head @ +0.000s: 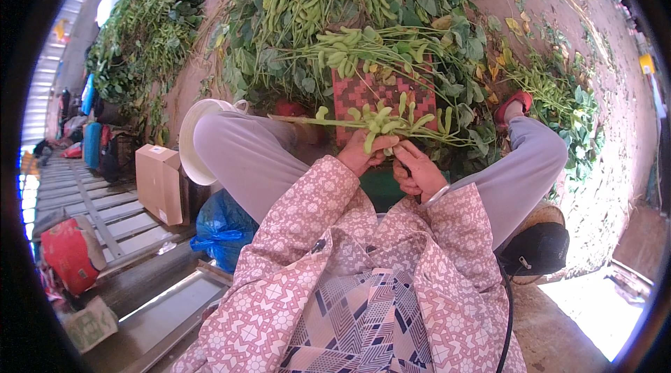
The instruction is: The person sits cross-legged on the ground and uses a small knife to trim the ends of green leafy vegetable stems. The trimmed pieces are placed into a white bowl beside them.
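Observation:
My left hand grips a green soybean stalk that lies level in front of me, its plump pods clustered above the fingers. Close beside it, my right hand is closed around a small dark tool, mostly hidden by the fingers; its kind is unclear. The fingertips of both hands nearly meet at the pods. Beyond the stalk is a red and dark checkered surface with leaf bits on it. More cut soybean stems with pods rest across its far end. Something dark green sits below my hands.
A large heap of soybean plants rises ahead, another pile at far left. A white bucket stands by my left knee, near a cardboard box and a blue plastic bag. A black bag is at right.

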{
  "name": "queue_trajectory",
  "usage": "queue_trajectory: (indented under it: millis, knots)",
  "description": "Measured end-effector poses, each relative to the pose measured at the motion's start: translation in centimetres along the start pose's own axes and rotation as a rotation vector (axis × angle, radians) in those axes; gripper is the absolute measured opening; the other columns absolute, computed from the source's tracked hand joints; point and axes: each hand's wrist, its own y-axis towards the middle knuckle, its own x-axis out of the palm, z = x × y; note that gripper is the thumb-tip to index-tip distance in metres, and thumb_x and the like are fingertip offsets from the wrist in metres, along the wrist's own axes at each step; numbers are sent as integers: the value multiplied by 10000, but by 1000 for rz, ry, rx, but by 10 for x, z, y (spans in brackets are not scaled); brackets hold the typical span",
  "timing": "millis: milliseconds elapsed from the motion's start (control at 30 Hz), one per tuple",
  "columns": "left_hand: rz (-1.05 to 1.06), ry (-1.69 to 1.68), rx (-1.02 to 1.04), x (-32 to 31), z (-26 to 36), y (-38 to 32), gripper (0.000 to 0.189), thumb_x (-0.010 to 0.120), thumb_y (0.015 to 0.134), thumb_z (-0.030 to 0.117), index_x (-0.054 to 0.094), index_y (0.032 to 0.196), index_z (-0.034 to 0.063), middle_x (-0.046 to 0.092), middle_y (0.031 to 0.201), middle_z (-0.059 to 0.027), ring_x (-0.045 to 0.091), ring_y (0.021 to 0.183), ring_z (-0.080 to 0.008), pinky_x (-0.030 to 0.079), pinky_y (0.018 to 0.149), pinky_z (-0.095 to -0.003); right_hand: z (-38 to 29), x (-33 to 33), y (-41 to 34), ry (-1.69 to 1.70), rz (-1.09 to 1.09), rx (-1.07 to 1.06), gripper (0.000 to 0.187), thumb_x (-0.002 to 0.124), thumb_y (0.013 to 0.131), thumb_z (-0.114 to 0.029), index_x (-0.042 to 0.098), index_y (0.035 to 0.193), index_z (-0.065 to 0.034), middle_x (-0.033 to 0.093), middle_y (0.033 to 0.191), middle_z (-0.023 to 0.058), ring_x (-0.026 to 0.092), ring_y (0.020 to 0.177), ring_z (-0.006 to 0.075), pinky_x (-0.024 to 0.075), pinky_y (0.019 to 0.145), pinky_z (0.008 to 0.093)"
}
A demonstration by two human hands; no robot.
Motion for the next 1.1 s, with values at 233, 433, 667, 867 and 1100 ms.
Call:
queue_trajectory:
  millis: [233, 433, 667, 867, 1100]
  knots:
    - [179, -211, -55, 5, -3, -2, 148, 622, 837, 154, 600, 919, 33, 551, 727, -12, 490, 546, -79, 317, 405, -229, 14, 11, 12, -212, 169, -296, 142, 547, 945, -242, 545, 950, -100, 496, 625, 0, 358, 426, 55, 252, 375, 219]
    - [338, -73, 118, -2, -28, 7, 236, 536, 880, 177, 607, 1043, 23, 630, 932, -53, 598, 784, -155, 482, 624, -277, 34, 28, 37, -760, 396, -787, 218, 614, 863, -179, 571, 943, 19, 604, 741, 113, 537, 624, 168, 442, 596, 304]
    - [449, -2, 243, 3, -29, 13, 224, 522, 873, 90, 606, 1067, 15, 632, 994, -81, 618, 836, -181, 508, 662, -309, 36, 20, 39, -817, 359, -634, 291, 654, 817, -210, 577, 974, 22, 591, 765, 117, 516, 669, 161, 446, 644, 309]
    - [312, -98, -74, -11, -34, 10, 241, 521, 887, 101, 588, 1111, 47, 636, 937, -74, 615, 711, -176, 500, 593, -296, -2, 13, 15, -901, 266, -438, 345, 660, 812, -271, 594, 993, 15, 640, 843, 167, 601, 737, 277, 469, 694, 346]
    - [93, 69, 350, -2, -33, 27, 279, 544, 907, 127, 555, 1180, 70, 616, 1067, -84, 605, 927, -167, 510, 759, -305, -40, 36, 16, -1020, 405, -766, 368, 648, 832, -308, 583, 1012, 7, 644, 850, 217, 639, 797, 350, 482, 687, 395]
